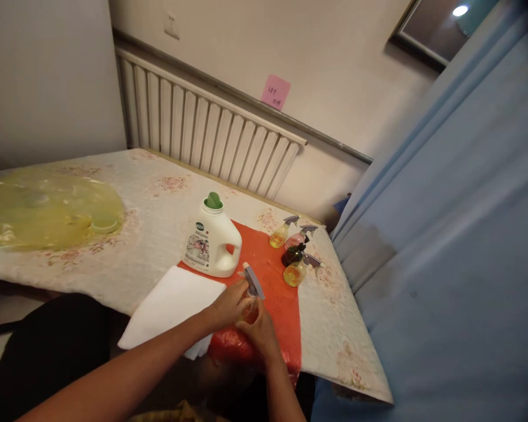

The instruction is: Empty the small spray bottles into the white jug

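Note:
Both hands are closed around a small spray bottle [251, 305] with orange liquid and a grey trigger head, held over the red mat [277, 293] near the table's front edge. My left hand [231, 305] grips the bottle near its top, just under the trigger. My right hand [259, 331] wraps the bottle's body from below. A white detergent jug [212, 241] with a green cap stands upright just behind the hands.
Several small spray bottles [294, 252] stand at the mat's far right. A white cloth [171, 305] lies left of the mat. A yellowish plastic bag [44, 211] lies on the floral tablecloth [149, 205] at left. A radiator [211, 135] and blue curtain [457, 234] border the table.

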Action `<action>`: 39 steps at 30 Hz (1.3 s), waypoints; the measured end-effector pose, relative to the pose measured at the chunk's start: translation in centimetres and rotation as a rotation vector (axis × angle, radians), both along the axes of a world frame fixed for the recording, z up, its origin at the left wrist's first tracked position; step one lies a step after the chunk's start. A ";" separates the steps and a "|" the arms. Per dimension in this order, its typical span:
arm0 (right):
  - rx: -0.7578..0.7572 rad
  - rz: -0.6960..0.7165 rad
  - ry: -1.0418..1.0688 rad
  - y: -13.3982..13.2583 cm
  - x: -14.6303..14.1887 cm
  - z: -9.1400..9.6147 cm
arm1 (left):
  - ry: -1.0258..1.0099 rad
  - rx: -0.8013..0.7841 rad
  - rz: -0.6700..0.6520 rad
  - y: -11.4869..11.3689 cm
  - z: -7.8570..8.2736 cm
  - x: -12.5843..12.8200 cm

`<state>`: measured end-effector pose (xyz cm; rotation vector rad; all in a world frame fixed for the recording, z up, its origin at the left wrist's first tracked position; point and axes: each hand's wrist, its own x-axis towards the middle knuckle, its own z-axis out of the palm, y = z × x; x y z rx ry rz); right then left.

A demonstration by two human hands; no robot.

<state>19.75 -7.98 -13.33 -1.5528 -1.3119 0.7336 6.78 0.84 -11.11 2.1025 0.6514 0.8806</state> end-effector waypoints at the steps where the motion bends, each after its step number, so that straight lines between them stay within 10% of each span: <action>1: -0.010 -0.003 -0.010 -0.2 0.4 0.1 | 0.007 0.002 -0.002 -0.2 -0.1 0.0; 12: 0.242 -0.025 -0.065 0.9 1.2 4.9 | -0.029 0.000 0.020 -0.5 -0.5 0.4; 39: 0.141 -0.019 0.151 1.1 0.5 4.5 | -0.022 -0.089 0.044 -0.3 -2.3 0.0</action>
